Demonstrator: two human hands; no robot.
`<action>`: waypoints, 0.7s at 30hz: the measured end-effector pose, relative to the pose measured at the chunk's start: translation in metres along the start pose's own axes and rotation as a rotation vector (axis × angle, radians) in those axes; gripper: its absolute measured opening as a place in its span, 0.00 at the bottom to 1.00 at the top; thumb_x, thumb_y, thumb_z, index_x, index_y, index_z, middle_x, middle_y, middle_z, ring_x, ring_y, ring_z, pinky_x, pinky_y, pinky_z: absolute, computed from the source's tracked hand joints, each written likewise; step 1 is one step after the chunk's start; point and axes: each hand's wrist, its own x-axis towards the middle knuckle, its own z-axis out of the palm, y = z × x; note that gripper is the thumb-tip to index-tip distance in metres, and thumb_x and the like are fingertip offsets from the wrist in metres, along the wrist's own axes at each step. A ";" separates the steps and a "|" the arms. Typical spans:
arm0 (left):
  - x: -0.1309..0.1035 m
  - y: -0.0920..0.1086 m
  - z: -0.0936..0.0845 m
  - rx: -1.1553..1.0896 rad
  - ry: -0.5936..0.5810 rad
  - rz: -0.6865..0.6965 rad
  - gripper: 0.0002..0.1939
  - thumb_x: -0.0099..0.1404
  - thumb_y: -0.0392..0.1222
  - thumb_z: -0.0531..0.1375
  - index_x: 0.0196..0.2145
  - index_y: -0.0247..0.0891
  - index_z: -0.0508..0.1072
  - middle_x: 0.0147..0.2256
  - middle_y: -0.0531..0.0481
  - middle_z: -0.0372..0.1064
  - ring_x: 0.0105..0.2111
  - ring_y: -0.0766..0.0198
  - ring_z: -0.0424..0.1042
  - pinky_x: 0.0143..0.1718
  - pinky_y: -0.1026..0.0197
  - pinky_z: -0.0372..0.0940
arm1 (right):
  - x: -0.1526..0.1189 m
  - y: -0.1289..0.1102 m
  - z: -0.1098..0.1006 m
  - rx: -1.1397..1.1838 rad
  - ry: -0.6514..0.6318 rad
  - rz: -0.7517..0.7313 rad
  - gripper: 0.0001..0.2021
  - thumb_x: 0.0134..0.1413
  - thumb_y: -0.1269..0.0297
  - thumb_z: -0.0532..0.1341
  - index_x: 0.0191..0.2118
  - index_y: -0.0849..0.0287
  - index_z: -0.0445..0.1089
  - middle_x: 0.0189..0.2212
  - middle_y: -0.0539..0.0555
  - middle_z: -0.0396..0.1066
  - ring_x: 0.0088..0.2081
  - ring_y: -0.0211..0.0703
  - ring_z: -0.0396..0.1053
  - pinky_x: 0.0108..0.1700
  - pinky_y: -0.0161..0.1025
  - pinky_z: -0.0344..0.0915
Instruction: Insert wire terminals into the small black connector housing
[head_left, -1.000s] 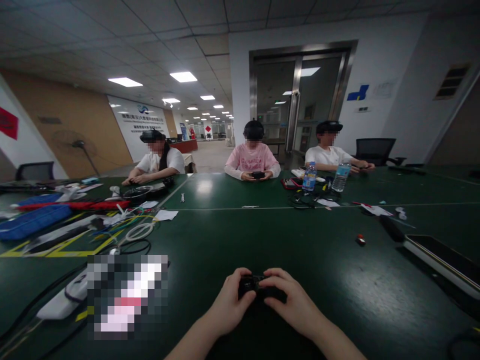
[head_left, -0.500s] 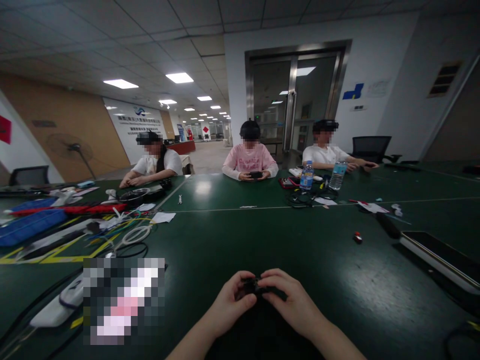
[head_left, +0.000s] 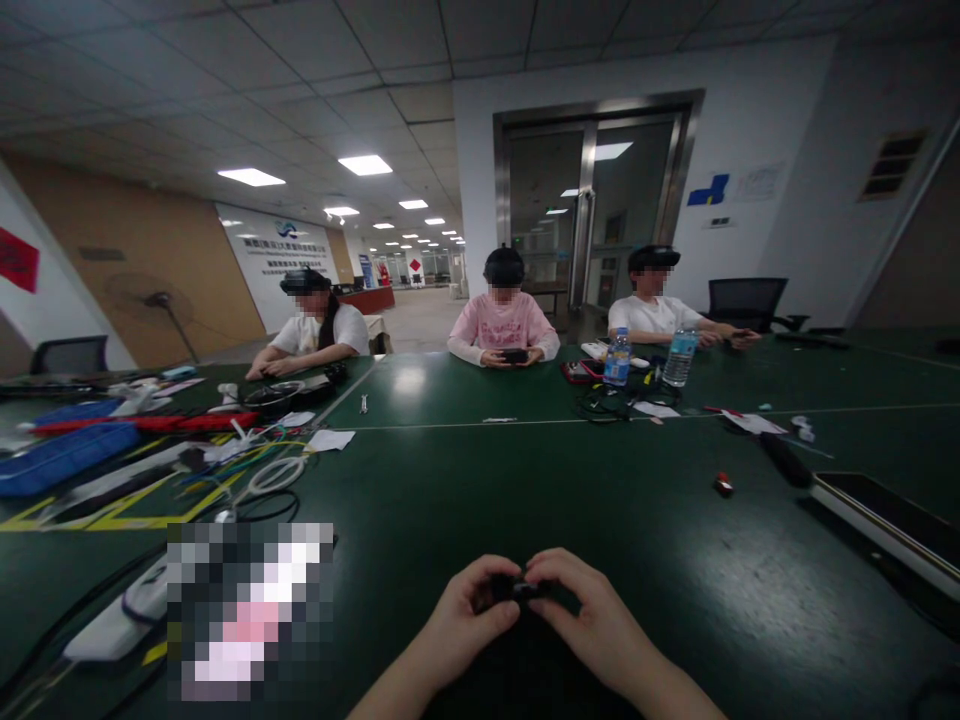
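At the bottom centre, just above the green table, my left hand and my right hand meet around a small black object. The thumb and fingers of my left hand pinch its left side. My right hand grips its right side between thumb and fingertips. The object is dark and partly covered by the fingers, so its exact kind cannot be made out.
On the left are a white power strip, cables and a blue tray. Bottles stand farther back. A small red item and a flat black-topped device lie right. Three people sit across.
Both hands have shifted very slightly down and right in the picture, still holding the black object. The whole view has moved a little, with the background slightly lower and to the right.
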 end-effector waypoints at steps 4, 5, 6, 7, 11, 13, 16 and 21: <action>0.000 0.001 0.000 0.000 -0.014 -0.006 0.18 0.53 0.48 0.67 0.39 0.41 0.70 0.34 0.53 0.66 0.33 0.66 0.65 0.35 0.64 0.58 | -0.001 0.001 0.000 -0.009 0.003 0.019 0.09 0.50 0.73 0.60 0.37 0.53 0.70 0.39 0.50 0.70 0.42 0.43 0.69 0.46 0.38 0.65; 0.000 0.001 0.000 0.000 -0.018 -0.004 0.18 0.53 0.48 0.67 0.39 0.41 0.70 0.34 0.53 0.66 0.33 0.65 0.65 0.35 0.64 0.58 | -0.001 0.001 0.000 -0.017 0.010 0.038 0.10 0.50 0.73 0.60 0.38 0.53 0.69 0.38 0.50 0.70 0.41 0.43 0.69 0.45 0.38 0.65; 0.000 0.001 0.000 0.004 -0.019 -0.002 0.18 0.53 0.48 0.67 0.40 0.41 0.70 0.34 0.52 0.67 0.33 0.65 0.66 0.35 0.63 0.58 | -0.001 0.001 0.001 -0.022 0.017 0.056 0.10 0.49 0.73 0.60 0.38 0.53 0.69 0.37 0.50 0.71 0.41 0.42 0.69 0.44 0.38 0.65; 0.000 0.001 -0.001 0.010 -0.018 -0.002 0.18 0.53 0.48 0.67 0.40 0.41 0.70 0.35 0.52 0.67 0.34 0.64 0.66 0.36 0.63 0.58 | -0.001 0.001 0.001 -0.022 0.022 0.070 0.09 0.49 0.73 0.60 0.37 0.53 0.68 0.37 0.49 0.71 0.41 0.42 0.69 0.44 0.38 0.65; -0.001 -0.001 -0.002 0.020 0.003 -0.024 0.22 0.52 0.50 0.67 0.43 0.41 0.69 0.38 0.49 0.67 0.37 0.61 0.67 0.37 0.61 0.59 | -0.001 -0.001 0.001 0.001 0.023 0.084 0.06 0.49 0.74 0.60 0.32 0.55 0.66 0.37 0.49 0.71 0.41 0.42 0.69 0.45 0.38 0.64; -0.001 -0.001 -0.002 0.020 0.002 -0.032 0.22 0.53 0.51 0.66 0.43 0.41 0.70 0.38 0.49 0.67 0.36 0.61 0.66 0.37 0.61 0.60 | -0.001 -0.001 0.001 0.003 0.024 0.099 0.06 0.49 0.73 0.60 0.32 0.55 0.65 0.38 0.49 0.71 0.41 0.42 0.69 0.45 0.38 0.64; -0.001 0.001 -0.001 0.038 -0.004 -0.020 0.20 0.53 0.51 0.66 0.42 0.41 0.71 0.38 0.49 0.67 0.36 0.61 0.66 0.37 0.61 0.59 | -0.002 0.000 0.000 -0.008 0.014 0.107 0.05 0.50 0.72 0.60 0.32 0.54 0.66 0.38 0.49 0.71 0.41 0.42 0.69 0.45 0.39 0.64; -0.001 0.003 0.000 0.059 -0.003 0.003 0.18 0.54 0.50 0.65 0.40 0.41 0.71 0.36 0.50 0.66 0.35 0.62 0.65 0.36 0.62 0.58 | -0.002 0.003 0.001 -0.010 0.015 0.066 0.06 0.50 0.73 0.60 0.34 0.54 0.67 0.39 0.50 0.71 0.42 0.42 0.68 0.46 0.40 0.65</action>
